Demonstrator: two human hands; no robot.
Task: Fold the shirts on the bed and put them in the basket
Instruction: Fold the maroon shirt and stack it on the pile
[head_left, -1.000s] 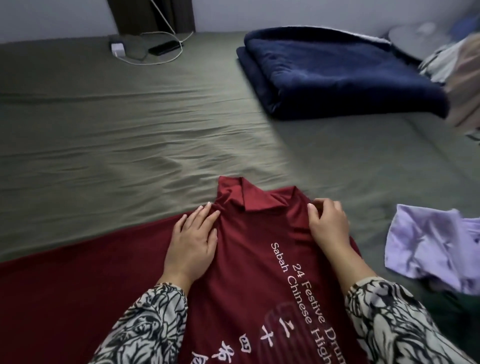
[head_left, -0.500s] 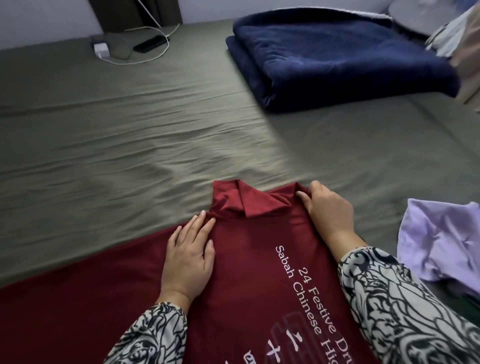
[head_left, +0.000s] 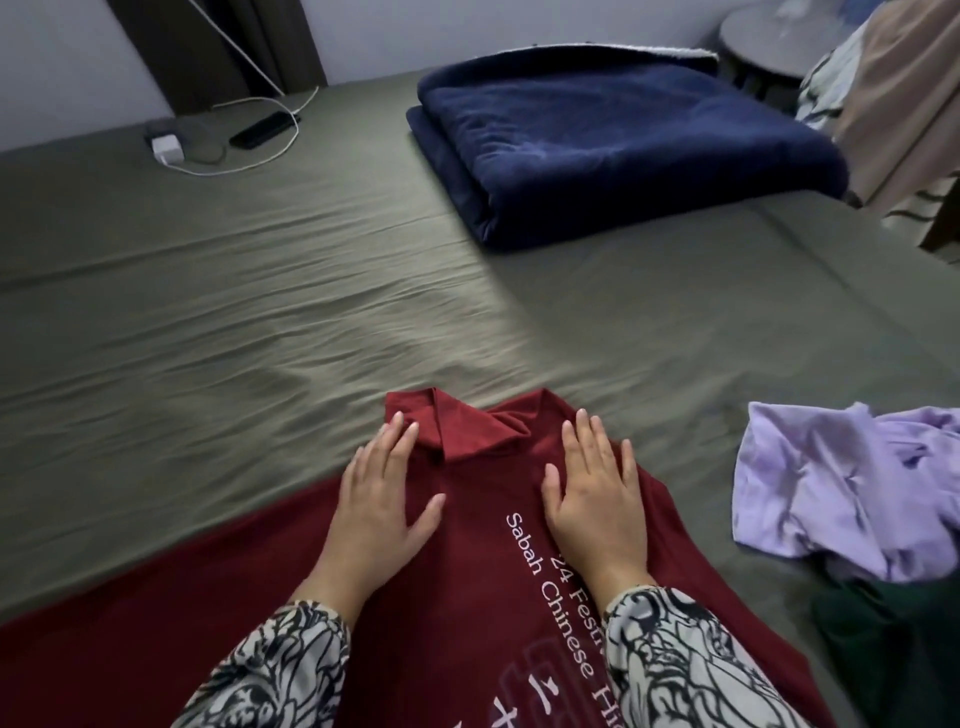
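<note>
A dark red polo shirt (head_left: 483, 561) with white lettering lies flat on the bed, its collar pointing away from me and its right side folded over. My left hand (head_left: 379, 506) presses flat on the shirt just left of the collar, fingers straight. My right hand (head_left: 597, 493) lies flat on the folded right shoulder, fingers straight. A crumpled lilac shirt (head_left: 841, 483) sits on the bed to the right, with a dark green garment (head_left: 893, 649) below it. No basket is in view.
The olive bed sheet (head_left: 260, 322) stretches ahead of the shirt. A folded navy blanket (head_left: 613, 150) lies at the back right. A white charger (head_left: 167, 148), its cable and a black phone (head_left: 262, 130) lie at the back left. Hanging fabric (head_left: 904, 104) is at the far right.
My right hand let go of the shirt's shoulder edge and now lies flat on the fold. My left hand slid up toward the collar.
</note>
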